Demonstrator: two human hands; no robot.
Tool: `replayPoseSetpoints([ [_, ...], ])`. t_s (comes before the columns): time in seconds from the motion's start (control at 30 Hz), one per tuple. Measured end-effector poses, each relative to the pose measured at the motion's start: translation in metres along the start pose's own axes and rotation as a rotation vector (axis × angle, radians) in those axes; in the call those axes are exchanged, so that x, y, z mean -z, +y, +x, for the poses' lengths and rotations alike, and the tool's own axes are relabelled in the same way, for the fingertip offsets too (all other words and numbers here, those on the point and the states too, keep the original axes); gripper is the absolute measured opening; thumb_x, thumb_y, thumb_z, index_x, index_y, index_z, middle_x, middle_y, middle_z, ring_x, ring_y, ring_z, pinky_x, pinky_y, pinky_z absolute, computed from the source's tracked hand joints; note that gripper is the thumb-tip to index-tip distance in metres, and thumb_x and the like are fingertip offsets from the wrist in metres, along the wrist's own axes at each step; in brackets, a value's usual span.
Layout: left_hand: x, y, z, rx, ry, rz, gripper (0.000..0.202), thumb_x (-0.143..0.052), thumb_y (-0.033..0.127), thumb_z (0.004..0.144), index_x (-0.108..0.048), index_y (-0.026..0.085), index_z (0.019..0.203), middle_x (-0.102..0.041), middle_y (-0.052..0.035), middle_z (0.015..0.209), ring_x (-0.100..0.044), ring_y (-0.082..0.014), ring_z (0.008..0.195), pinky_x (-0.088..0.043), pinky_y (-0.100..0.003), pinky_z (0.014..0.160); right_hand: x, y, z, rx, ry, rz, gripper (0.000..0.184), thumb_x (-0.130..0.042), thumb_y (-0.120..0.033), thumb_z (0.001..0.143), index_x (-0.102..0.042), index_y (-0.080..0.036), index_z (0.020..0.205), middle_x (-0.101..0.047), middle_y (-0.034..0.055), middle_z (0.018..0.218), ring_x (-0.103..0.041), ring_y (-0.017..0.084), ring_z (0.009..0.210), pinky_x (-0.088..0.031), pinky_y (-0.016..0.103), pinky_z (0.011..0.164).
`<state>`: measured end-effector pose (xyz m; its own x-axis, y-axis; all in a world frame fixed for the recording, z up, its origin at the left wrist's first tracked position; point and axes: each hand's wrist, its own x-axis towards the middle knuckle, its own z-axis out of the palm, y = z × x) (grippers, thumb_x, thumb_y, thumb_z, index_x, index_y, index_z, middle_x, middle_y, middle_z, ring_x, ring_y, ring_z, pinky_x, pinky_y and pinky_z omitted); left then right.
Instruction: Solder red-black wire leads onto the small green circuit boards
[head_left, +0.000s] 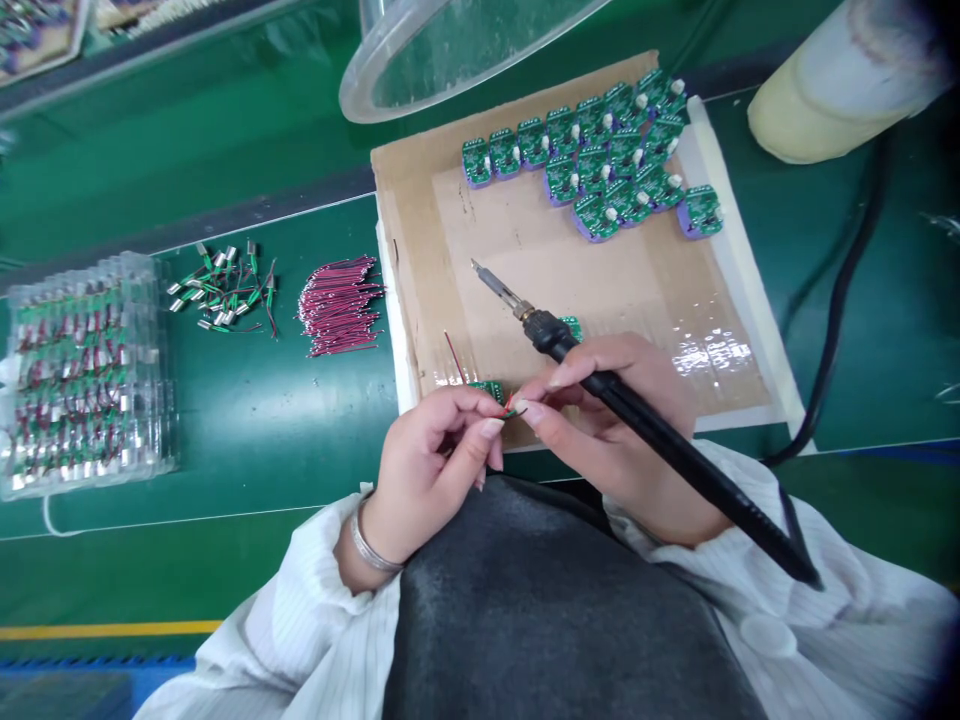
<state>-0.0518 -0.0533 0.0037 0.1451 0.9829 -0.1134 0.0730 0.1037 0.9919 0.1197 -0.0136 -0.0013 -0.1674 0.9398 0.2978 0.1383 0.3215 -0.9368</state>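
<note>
My left hand (427, 470) pinches a small green circuit board (487, 390) at the near edge of a cardboard sheet (525, 230), and a thin red wire (454, 357) sticks up from the board. My right hand (600, 420) grips a black soldering iron (652, 430) like a pen, with its metal tip (495, 290) pointing up and left, off the board. The fingertips of both hands nearly meet at the board. Another green board (571, 325) lies partly hidden behind the iron. Several green boards with purple undersides (592, 150) sit in tight rows at the sheet's far end.
On the green bench mat at left are a clear plastic tray of wired parts (82, 380), loose wired components (221, 290) and a bundle of red-black wires (339, 305). A clear plastic container (450, 50), pale cylinder (847, 80) and black cable (840, 300) lie beyond.
</note>
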Motion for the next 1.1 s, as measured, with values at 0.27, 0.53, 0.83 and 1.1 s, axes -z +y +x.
replayPoseSetpoints([
  [0.27, 0.0016, 0.0038, 0.0014, -0.252, 0.05, 0.501, 0.004, -0.056, 0.019, 0.094, -0.058, 0.018, 0.097, -0.066, 0.0016, 0.07, -0.061, -0.0075, 0.058, -0.048, -0.017, 0.055, -0.0007, -0.0006, 0.0014, 0.033, -0.007, -0.082, 0.021, -0.071, -0.014, 0.074, -0.056, -0.023, 0.087, -0.067, -0.0009, 0.077, -0.069, 0.014, 0.066, -0.059, 0.024, 0.055],
  [0.53, 0.002, 0.0052, 0.0037, -0.325, 0.099, 0.589, 0.002, -0.058, 0.016, 0.089, -0.059, 0.018, 0.089, -0.065, 0.0036, 0.067, -0.056, -0.0054, 0.052, -0.044, -0.016, 0.051, -0.0016, 0.0014, -0.0012, 0.046, -0.025, -0.078, 0.02, -0.071, -0.013, 0.075, -0.059, -0.023, 0.086, -0.067, -0.0009, 0.079, -0.069, 0.014, 0.067, -0.059, 0.024, 0.056],
  [0.83, 0.0007, 0.0096, 0.0028, -0.23, 0.067, 0.503, 0.006, -0.058, 0.013, 0.087, -0.058, 0.017, 0.084, -0.056, 0.0059, 0.057, -0.049, -0.0047, 0.047, -0.04, -0.016, 0.048, -0.001, -0.0043, 0.0021, -0.081, -0.066, 0.113, 0.026, -0.072, -0.013, 0.074, -0.055, -0.023, 0.091, -0.065, 0.0001, 0.084, -0.07, 0.015, 0.071, -0.061, 0.025, 0.057],
  [1.1, -0.0006, 0.0064, 0.0028, -0.139, 0.053, 0.352, 0.002, -0.06, 0.016, 0.089, -0.06, 0.017, 0.087, -0.063, 0.0045, 0.06, -0.058, -0.0054, 0.049, -0.046, -0.016, 0.05, -0.0035, -0.0006, 0.001, 0.02, -0.012, -0.038, 0.02, -0.074, -0.015, 0.077, -0.058, -0.023, 0.086, -0.068, -0.0007, 0.077, -0.068, 0.012, 0.067, -0.059, 0.02, 0.055],
])
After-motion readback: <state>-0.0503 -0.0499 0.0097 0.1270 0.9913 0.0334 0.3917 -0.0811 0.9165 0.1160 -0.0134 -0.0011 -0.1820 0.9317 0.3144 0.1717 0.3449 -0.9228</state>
